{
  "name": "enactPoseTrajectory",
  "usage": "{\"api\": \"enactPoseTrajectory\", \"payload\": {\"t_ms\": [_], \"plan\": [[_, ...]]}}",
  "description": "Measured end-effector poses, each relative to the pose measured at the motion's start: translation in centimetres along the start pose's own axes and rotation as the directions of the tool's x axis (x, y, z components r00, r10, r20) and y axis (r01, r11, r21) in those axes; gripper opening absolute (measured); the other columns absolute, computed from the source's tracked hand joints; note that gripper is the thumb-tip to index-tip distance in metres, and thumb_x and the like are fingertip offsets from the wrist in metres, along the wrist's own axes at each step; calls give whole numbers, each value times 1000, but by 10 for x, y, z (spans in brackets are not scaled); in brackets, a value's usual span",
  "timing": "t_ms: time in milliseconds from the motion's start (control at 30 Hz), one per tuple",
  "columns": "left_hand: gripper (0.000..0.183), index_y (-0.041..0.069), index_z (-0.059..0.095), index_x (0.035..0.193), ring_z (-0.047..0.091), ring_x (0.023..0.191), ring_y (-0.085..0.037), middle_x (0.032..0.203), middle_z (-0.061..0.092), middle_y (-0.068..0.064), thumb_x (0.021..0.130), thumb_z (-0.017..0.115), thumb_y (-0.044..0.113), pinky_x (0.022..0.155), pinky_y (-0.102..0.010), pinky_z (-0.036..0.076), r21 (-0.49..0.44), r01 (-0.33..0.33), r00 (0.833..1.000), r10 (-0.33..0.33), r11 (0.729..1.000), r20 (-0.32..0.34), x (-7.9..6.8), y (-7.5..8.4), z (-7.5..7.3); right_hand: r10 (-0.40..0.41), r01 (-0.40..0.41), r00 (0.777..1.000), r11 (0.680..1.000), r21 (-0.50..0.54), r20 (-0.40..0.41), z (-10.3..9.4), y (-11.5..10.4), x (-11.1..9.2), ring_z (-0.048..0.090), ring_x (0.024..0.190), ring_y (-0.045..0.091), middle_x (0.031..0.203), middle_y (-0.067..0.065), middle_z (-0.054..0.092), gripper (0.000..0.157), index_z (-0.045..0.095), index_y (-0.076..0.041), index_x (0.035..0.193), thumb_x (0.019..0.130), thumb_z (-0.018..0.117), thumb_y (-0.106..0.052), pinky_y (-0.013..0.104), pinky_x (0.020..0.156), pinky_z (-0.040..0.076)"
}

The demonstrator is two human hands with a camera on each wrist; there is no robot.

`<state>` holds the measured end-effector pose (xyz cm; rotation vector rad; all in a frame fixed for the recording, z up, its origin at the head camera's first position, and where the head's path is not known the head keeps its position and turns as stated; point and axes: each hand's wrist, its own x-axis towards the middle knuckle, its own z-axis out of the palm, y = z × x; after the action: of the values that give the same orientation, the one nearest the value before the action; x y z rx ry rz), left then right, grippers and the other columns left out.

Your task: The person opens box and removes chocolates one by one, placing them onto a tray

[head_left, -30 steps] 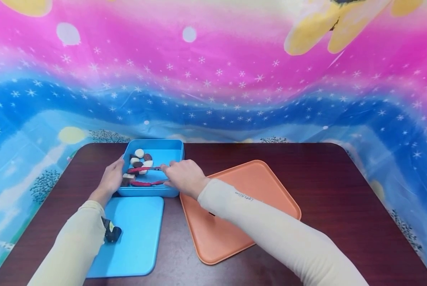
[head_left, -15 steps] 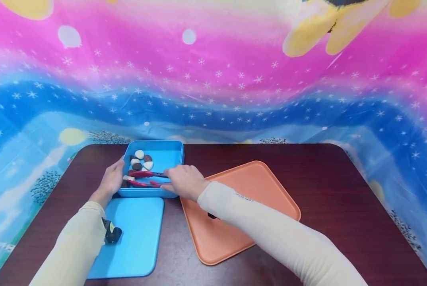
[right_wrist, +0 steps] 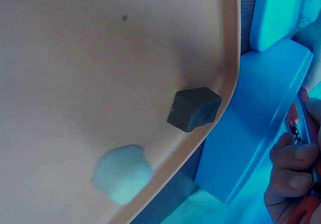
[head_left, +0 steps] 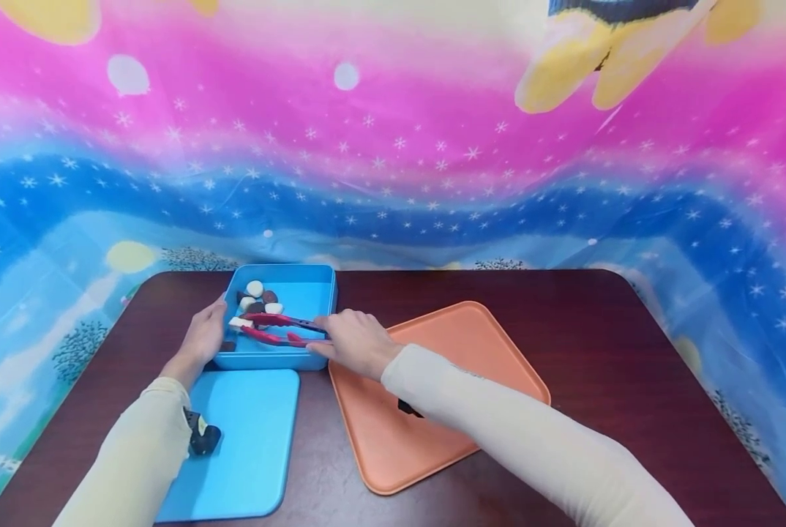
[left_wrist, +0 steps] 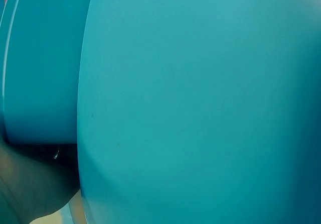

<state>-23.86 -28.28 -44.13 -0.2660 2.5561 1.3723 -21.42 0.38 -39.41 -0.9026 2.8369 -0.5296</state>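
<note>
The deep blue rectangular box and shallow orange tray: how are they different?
The deep blue rectangular box has tall walls; the shallow orange tray has a low rim. In the head view, the box sits fairly straight, the tray turned slantwise. Both have rounded corners and rest on the dark reddish-brown table.

Left sleeve (head_left: 126, 454) and right sleeve (head_left: 518, 424) are both long, cream, kinda wrinkled. Chunky black gadget (head_left: 205, 439) with a yellowish patch (head_left: 202, 424) at the left wrist (head_left: 182, 367), another black bit (head_left: 408, 408) by the right cuff (head_left: 396, 366).
</note>
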Motion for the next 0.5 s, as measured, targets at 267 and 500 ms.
{"api": "enactPoseTrajectory", "payload": {"t_ms": [267,500], "plan": [[66,18,-6,162,-1,156,-48,170,-3,-18,107,4,55,120,-75,9,0,29,1000,-29,1000,4,-1,-2,1,46,-41,998,995,94,-53,-5,13,-16,50,51,9,66,-7,59,51,63,-17,140,98,64,-45,22,45,39],[65,16,-3,162,0,156,-49,169,0,-20,108,4,51,122,-71,9,15,-4,1000,4,1000,-4,-2,-2,1,82,-69,994,985,156,-79,-8,24,-32,53,52,8,64,-8,60,51,63,-16,140,97,67,-43,21,46,42]]}}
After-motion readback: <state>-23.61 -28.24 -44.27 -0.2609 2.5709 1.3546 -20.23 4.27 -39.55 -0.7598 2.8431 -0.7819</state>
